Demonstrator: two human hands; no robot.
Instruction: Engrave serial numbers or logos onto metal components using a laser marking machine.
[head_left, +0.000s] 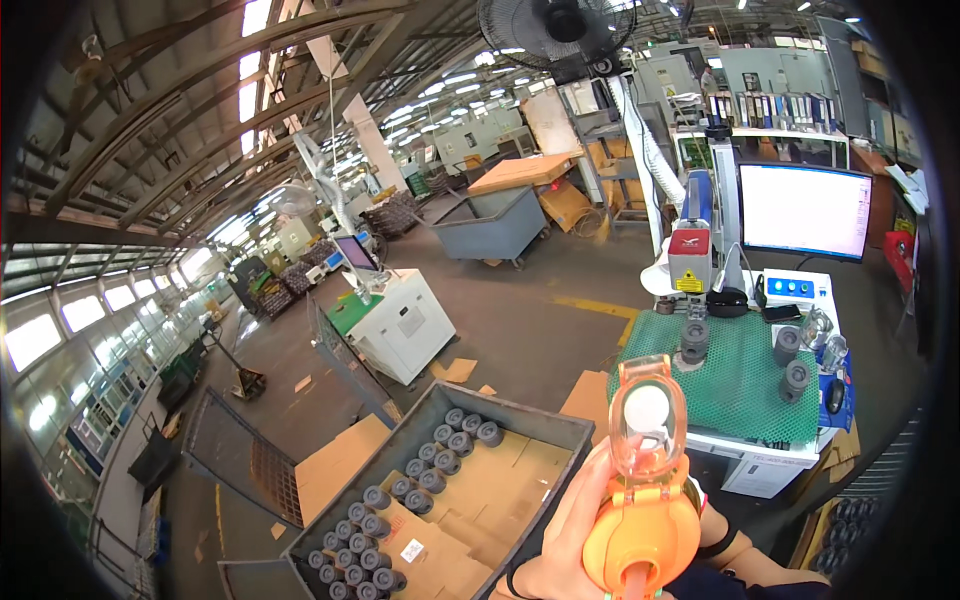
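Observation:
An orange water bottle (640,535) is close in front of me, its spout end toward me and its clear flip lid (648,405) swung up. My left hand (572,515) is closed round the bottle's left side, fingers pointing up along it. On the other side my right hand (712,525) is against the bottle, mostly hidden behind it. Below and left of my hands stands a grey metal bin (440,400) lined with cardboard, with rows of dark grey cylindrical parts (375,497) in it.
To the right a workbench with a green mat (735,375) carries several more grey cylinders (795,380), a red and blue machine head (690,240), a control box (790,290) and a monitor (805,212). A fan (560,22) hangs above. A grey cart (490,228) stands farther back.

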